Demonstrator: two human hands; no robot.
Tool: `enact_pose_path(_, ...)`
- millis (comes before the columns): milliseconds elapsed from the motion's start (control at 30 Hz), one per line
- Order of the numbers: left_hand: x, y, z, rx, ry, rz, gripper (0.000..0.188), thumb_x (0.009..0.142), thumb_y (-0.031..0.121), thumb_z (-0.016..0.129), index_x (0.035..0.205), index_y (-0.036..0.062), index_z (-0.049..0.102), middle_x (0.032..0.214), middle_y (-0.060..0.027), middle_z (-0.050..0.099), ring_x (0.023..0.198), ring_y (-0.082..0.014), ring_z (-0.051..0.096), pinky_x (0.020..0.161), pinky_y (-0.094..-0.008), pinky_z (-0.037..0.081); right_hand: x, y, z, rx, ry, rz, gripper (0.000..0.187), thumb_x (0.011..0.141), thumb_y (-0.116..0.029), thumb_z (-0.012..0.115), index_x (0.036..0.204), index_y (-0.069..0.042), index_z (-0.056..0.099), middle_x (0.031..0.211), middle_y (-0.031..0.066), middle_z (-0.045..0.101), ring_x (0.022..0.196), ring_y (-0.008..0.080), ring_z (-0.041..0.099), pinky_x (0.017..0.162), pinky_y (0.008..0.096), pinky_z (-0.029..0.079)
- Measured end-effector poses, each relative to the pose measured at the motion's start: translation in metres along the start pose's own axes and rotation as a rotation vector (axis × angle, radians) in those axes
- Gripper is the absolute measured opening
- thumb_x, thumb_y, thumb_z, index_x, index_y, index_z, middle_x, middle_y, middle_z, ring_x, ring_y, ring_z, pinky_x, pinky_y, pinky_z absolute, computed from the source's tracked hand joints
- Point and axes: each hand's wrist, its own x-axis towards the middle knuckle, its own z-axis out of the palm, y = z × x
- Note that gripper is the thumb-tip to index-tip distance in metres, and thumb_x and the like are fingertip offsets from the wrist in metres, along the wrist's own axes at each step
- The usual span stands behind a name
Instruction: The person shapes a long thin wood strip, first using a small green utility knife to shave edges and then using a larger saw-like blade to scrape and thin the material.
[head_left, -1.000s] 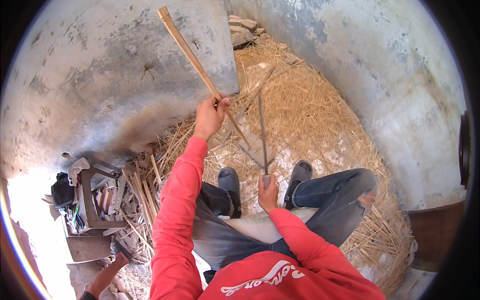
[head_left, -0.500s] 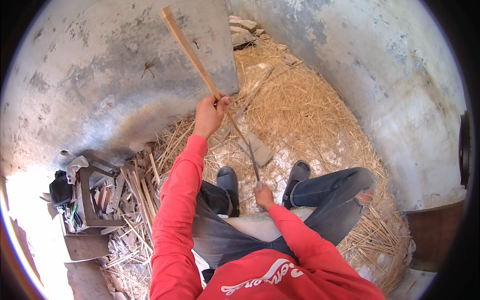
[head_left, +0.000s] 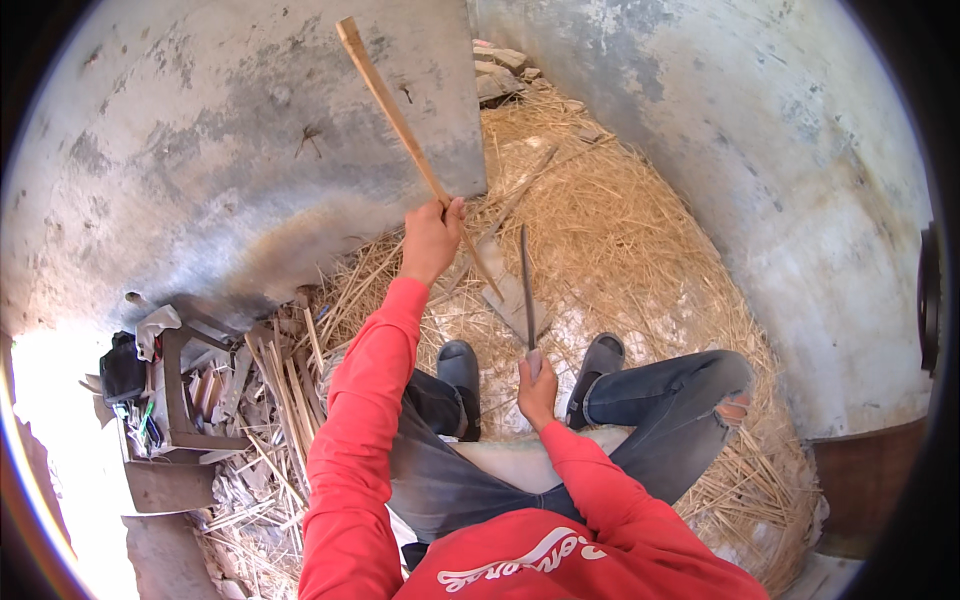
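My left hand [head_left: 433,242] is closed around a long, pale wooden stick [head_left: 385,98], held out ahead of me at a slant. The thick end points up and to the far left; the thinner end reaches down past my fist toward the floor. Lower and to the right, my right hand [head_left: 538,388] grips the handle of a knife [head_left: 527,285]. Its long, narrow, dark blade points away from me, a little to the right of the stick's thin end and apart from it. Beyond my feet, a flat grey slab [head_left: 513,308] lies on the floor, partly behind stick and blade.
Wood shavings and straw [head_left: 610,215] cover the floor. Weathered walls stand to the left [head_left: 240,130] and right [head_left: 800,200]. A wooden frame [head_left: 175,390] with odds and ends and a heap of split sticks [head_left: 285,375] are at left. Stones [head_left: 497,75] lie at the far end.
The knife blade has left the lower part of the stick and swung upward, now pointing away from me. The stick has shifted slightly right and toward me in view.
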Motion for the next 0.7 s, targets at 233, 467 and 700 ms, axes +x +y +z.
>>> enact_pose_path(233,0.002,0.0,0.018,0.073,0.066,0.02,0.035,0.097,0.021,0.063,0.077,-0.0078,0.065,0.065,-0.0254,0.063,0.055,-0.041,0.062,0.056,-0.0458,0.048,-0.013,0.006,-0.002,-0.102,-0.04,-0.087,0.036,0.097,-0.031,0.062,0.11,0.002,0.06,0.072,0.0163,0.063,0.053,0.0257,0.063,0.051,0.0395,0.05)
enact_pose_path(467,-0.004,0.009,0.009,-0.061,-0.078,0.048,0.025,0.098,0.016,0.061,0.092,-0.0068,0.07,0.074,-0.0201,0.069,0.066,-0.0327,0.069,0.062,-0.0392,0.053,0.011,0.001,-0.008,-0.037,-0.087,0.101,0.033,0.096,-0.029,0.061,0.103,0.003,0.059,0.075,0.0219,0.063,0.057,0.0378,0.062,0.054,0.0442,0.049)
enact_pose_path(700,0.015,-0.013,0.007,-0.234,-0.335,-0.077,0.024,0.104,0.016,0.055,0.108,-0.0038,0.066,0.097,-0.0099,0.072,0.092,-0.0172,0.069,0.085,-0.0333,0.058,-0.005,0.0,-0.012,-0.037,-0.248,0.259,0.035,0.094,-0.03,0.064,0.108,0.002,0.06,0.087,0.0265,0.066,0.08,0.045,0.065,0.071,0.0481,0.05)
